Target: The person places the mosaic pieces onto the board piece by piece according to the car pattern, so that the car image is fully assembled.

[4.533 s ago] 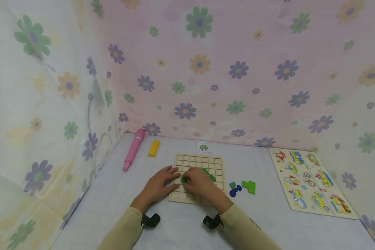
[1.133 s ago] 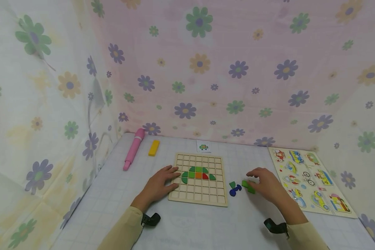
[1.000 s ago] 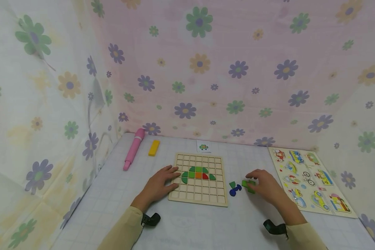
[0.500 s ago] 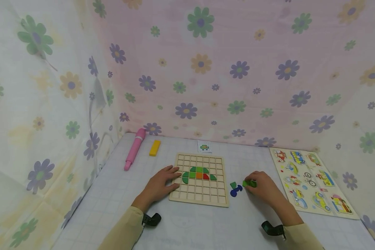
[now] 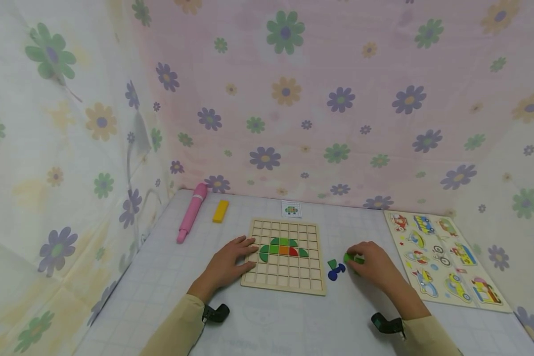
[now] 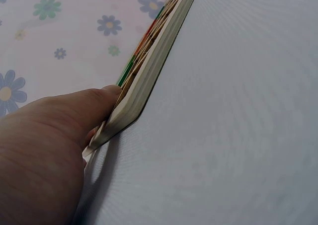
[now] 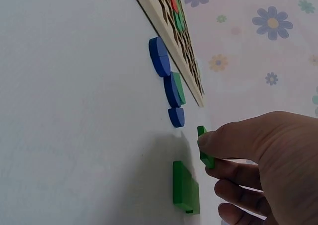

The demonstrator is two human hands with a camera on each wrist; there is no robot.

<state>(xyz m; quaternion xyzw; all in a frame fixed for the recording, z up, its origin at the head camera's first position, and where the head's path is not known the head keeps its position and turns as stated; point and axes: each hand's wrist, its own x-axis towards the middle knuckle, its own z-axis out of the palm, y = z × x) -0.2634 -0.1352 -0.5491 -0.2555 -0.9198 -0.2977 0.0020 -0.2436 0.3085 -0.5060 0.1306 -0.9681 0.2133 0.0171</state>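
My left hand (image 5: pixel 226 262) rests at the left edge of a wooden grid board (image 5: pixel 267 283), fingertips on its rim. In the left wrist view the thumb (image 6: pixel 94 103) lies against the board's edge near a corner. Green, orange and red tiles (image 5: pixel 284 250) form a shape in the grid. To the board's right, my right hand (image 5: pixel 375 267) pinches a small green block (image 7: pixel 205 160) between thumb and forefinger, raised above the table. Other green blocks (image 7: pixel 183 187) lie below it. Blue rounded pieces (image 5: pixel 333 275) and a dark green quarter-round piece (image 5: pixel 332 263) lie between hand and board.
A picture card (image 5: pixel 291 209) lies behind the board. At the back left are a pink pen-shaped thing (image 5: pixel 192 213) and a yellow block (image 5: pixel 220 211). A picture puzzle board (image 5: pixel 442 267) lies on the right. Flowered cloth hangs around the table.
The right hand has left the grid board, moved right to the green blocks and picked one up. Tiles once hidden under it now show. My left hand has stayed on the board's edge.
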